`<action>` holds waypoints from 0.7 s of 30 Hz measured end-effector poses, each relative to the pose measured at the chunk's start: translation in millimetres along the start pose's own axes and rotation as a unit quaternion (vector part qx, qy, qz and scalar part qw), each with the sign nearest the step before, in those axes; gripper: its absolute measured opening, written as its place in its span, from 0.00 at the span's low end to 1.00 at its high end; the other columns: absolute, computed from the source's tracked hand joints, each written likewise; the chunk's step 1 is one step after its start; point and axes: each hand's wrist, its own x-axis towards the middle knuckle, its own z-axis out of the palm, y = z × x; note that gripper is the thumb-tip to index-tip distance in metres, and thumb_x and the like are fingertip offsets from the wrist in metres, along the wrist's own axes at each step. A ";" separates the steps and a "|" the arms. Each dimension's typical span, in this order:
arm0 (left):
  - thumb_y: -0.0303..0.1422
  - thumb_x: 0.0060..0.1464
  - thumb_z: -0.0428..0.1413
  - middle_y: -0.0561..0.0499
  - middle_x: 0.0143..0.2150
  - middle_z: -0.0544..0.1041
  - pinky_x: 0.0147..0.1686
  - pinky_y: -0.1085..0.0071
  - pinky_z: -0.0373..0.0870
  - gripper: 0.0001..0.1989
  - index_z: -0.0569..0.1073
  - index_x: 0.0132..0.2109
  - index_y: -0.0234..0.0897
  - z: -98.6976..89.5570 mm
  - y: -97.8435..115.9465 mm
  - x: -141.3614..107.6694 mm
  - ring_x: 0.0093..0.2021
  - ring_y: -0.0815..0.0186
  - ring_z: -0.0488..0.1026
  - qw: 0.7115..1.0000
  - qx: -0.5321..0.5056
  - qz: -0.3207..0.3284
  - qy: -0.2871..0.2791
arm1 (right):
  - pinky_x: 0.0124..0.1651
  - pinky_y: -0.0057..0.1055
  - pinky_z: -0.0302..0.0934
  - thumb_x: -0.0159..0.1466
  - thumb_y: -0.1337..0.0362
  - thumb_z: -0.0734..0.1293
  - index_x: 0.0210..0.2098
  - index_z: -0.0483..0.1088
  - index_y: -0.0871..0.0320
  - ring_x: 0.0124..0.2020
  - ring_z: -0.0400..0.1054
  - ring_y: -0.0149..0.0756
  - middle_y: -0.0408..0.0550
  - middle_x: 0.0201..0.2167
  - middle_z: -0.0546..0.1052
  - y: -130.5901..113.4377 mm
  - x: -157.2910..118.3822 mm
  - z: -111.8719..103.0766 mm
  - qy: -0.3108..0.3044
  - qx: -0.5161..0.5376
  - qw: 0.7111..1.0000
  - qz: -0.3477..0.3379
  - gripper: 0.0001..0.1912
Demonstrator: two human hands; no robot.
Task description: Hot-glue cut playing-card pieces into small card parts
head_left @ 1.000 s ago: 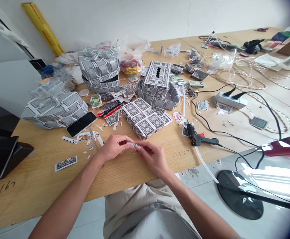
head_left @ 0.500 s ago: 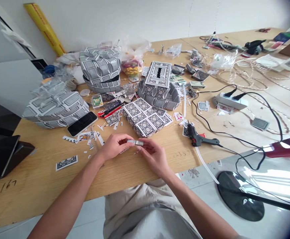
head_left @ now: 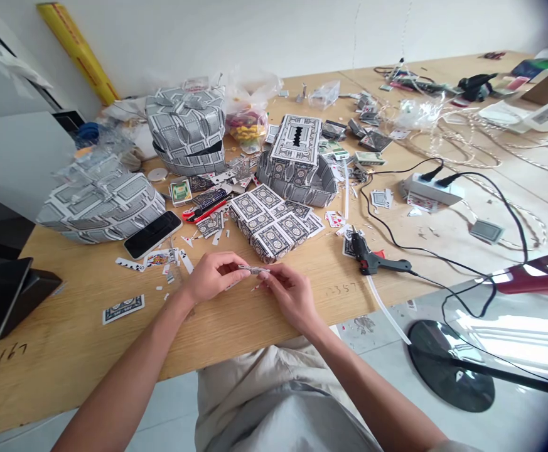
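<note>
Between my two hands is a small narrow strip of folded playing card (head_left: 253, 270), grey and white patterned. My left hand (head_left: 218, 276) pinches its left end between thumb and fingers. The right end is pinched by my right hand (head_left: 289, 290). Just beyond my fingers lies a flat box covered in playing cards (head_left: 270, 223), their dark backs facing up. Loose card scraps (head_left: 172, 258) are scattered to the left of my left hand. A single cut card (head_left: 123, 309) rests nearer the table's front edge.
A hot glue gun (head_left: 372, 257) lies at right with its cable trailing. A phone (head_left: 153, 234), red-handled cutter (head_left: 210, 209), woven card baskets (head_left: 186, 129) and a tissue-style card box (head_left: 297, 139) stand further back. A power strip (head_left: 431, 187) sits at right among cords.
The card strip has tilted so that it now shows a thinner edge. Both hands keep their pinch on it and have barely moved. The whole view has shifted slightly.
</note>
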 end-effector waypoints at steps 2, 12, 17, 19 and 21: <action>0.43 0.62 0.66 0.51 0.30 0.80 0.27 0.73 0.65 0.14 0.84 0.40 0.35 0.8 1.2 0.3 0.26 0.69 0.70 1.000 0.026 0.009 0.009 | 0.34 0.31 0.71 0.70 0.47 0.73 0.42 0.83 0.56 0.29 0.79 0.39 0.47 0.29 0.85 -0.2 -1.0 -0.4 0.001 -0.010 1.000 -0.005 0.18; 0.38 0.70 0.58 0.51 0.32 0.77 0.32 0.72 0.67 0.12 0.79 0.38 0.37 3.4 7.0 -1.0 0.29 0.69 0.70 0.967 0.202 0.148 0.043 | 0.37 0.32 0.73 0.74 0.54 0.71 0.43 0.84 0.53 0.30 0.81 0.40 0.47 0.32 0.87 5.2 -7.0 3.9 0.026 -0.122 0.989 -0.082 0.12; 0.35 0.71 0.57 0.52 0.32 0.77 0.35 0.71 0.67 0.11 0.78 0.37 0.38 4.6 3.7 -0.9 0.30 0.68 0.71 0.952 0.246 0.182 0.036 | 0.38 0.31 0.73 0.75 0.56 0.70 0.45 0.84 0.53 0.30 0.81 0.40 0.47 0.32 0.87 4.3 -8.5 4.9 0.021 -0.143 0.985 -0.095 0.11; 0.35 0.72 0.56 0.52 0.32 0.77 0.38 0.70 0.67 0.12 0.78 0.38 0.39 5.8 1.5 -1.1 0.32 0.67 0.72 0.945 0.263 0.190 0.041 | 0.38 0.32 0.72 0.75 0.56 0.70 0.44 0.84 0.53 0.30 0.81 0.40 0.47 0.32 0.87 1.8 -9.0 5.3 0.024 -0.153 0.983 -0.104 0.11; 0.34 0.73 0.56 0.51 0.33 0.78 0.39 0.69 0.68 0.12 0.78 0.39 0.39 6.9 0.2 -1.6 0.33 0.66 0.73 0.940 0.272 0.200 0.053 | 0.38 0.32 0.72 0.74 0.56 0.71 0.43 0.84 0.53 0.31 0.82 0.40 0.48 0.32 0.87 -1.9 -9.3 5.2 0.023 -0.156 0.981 -0.118 0.11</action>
